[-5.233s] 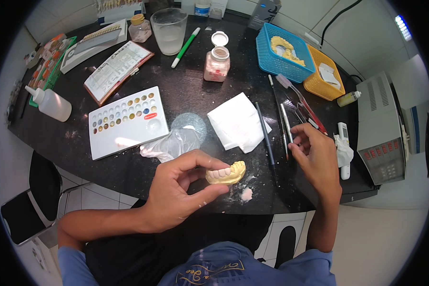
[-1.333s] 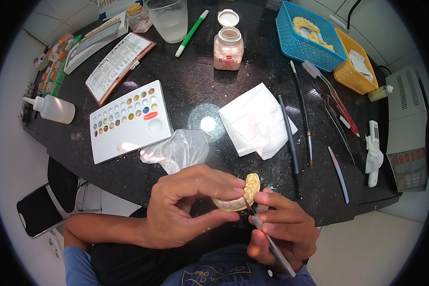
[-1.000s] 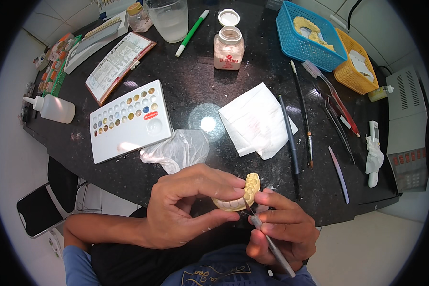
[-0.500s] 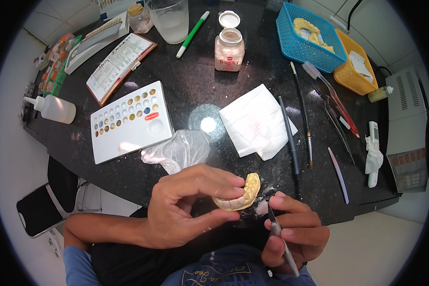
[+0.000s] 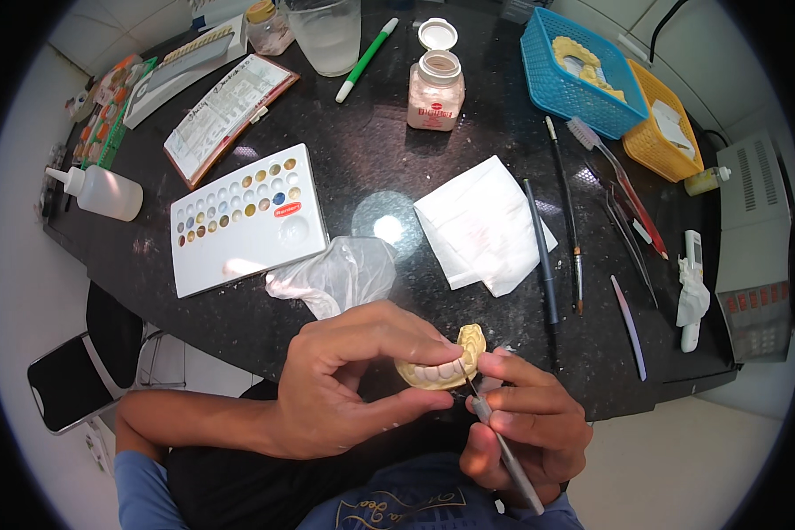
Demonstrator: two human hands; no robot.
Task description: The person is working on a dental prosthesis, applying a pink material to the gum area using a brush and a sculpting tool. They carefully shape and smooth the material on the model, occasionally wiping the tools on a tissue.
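Left hand (image 5: 344, 389) pinches yellowish dental cast (image 5: 446, 362) between thumb and fingertips, above near edge of black table (image 5: 371, 159); right hand (image 5: 526, 433) closed round thin metal tool (image 5: 503, 446), tip touching cast's teeth

Surface: black speckled stone table (image 5: 389, 168).
Left: squeeze bottle (image 5: 102, 192), white colour palette (image 5: 246, 218).
Centre: crumpled plastic glove (image 5: 334, 276), folded tissue (image 5: 483, 226).
Right: blue basket (image 5: 577, 72), orange basket (image 5: 662, 132), brushes (image 5: 564, 216).
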